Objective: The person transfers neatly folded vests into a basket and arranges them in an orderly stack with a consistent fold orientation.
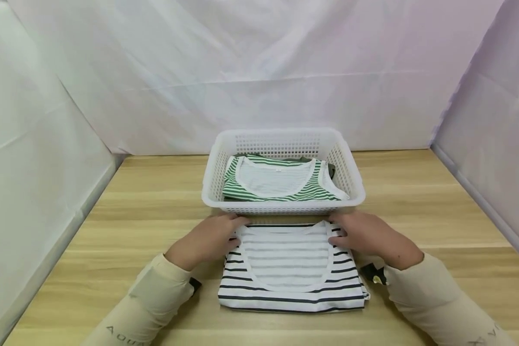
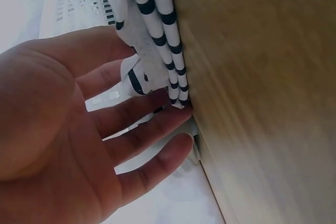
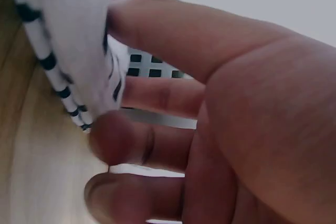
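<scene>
A folded white tank top with black stripes (image 1: pixel 290 283) lies flat on the table, its wide neckline facing up. At its far left corner is my left hand (image 1: pixel 209 240), thumb on the shoulder strap and fairly straight fingers along the edge. In the left wrist view, the fingertips (image 2: pixel 181 109) touch the side of the folded layers close to the tabletop. My right hand (image 1: pixel 372 235) touches the far right corner, thumb over the strap. The right wrist view shows loosely bent fingers (image 3: pixel 113 137) beside the striped cloth (image 3: pixel 68 51).
Just behind the tank top stands a white perforated plastic basket (image 1: pixel 209 185). Inside it lies a green-and-white striped tank top (image 1: pixel 281 192), with dark green cloth partly hidden beneath. White sheets (image 1: pixel 259 96) hang behind the wooden table (image 1: pixel 125 230) and at both sides.
</scene>
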The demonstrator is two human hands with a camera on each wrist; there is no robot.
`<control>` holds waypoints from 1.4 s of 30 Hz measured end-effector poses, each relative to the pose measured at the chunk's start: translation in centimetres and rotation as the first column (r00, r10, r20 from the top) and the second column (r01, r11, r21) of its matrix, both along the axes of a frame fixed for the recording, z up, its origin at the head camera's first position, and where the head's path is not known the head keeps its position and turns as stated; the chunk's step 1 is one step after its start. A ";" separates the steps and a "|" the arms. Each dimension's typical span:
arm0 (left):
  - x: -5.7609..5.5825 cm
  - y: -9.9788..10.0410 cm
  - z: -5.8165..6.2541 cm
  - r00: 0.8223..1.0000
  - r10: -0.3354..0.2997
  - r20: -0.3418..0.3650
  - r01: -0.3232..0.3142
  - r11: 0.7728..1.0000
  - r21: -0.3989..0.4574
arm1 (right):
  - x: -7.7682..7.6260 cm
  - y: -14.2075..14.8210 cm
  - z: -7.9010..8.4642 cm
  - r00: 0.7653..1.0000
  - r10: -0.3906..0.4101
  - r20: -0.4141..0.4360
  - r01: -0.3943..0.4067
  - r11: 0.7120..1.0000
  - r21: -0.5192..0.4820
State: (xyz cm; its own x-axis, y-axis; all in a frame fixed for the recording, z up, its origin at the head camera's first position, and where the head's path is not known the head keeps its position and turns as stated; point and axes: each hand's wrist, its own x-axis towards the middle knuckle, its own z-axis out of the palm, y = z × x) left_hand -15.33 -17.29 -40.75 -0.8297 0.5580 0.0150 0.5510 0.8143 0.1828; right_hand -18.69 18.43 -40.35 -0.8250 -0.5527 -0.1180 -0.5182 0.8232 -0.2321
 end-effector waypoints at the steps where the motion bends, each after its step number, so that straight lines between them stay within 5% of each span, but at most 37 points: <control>1: -0.1 0.0 0.0 1.000 0.008 0.001 -0.008 1.000 -0.003 | -0.1 0.0 0.0 1.000 -0.006 0.005 0.006 1.000 -0.004; 11: 0.0 0.2 -0.1 0.992 0.095 0.083 -0.094 0.995 -0.018 | -0.2 0.2 -0.6 0.998 -0.029 0.054 0.033 0.997 -0.075; 16: 0.1 -0.1 0.2 0.984 0.106 0.144 -0.109 0.994 0.010 | -0.2 0.3 -0.4 0.995 0.028 0.092 -0.017 0.993 -0.118; 22: -0.2 -0.6 0.6 0.955 0.050 0.293 -0.082 0.992 0.096 | -0.5 0.5 -0.2 0.976 0.104 0.189 -0.066 0.978 -0.196; 28: -0.7 -1.1 0.9 0.930 -0.056 0.364 -0.027 0.976 0.218 | -0.7 0.7 0.1 0.953 0.171 0.251 -0.110 0.965 -0.238; 42: -1.5 -2.2 1.0 0.859 -0.127 0.496 0.017 0.975 0.221 | -1.1 1.9 -0.4 0.896 0.280 0.346 -0.177 0.937 -0.301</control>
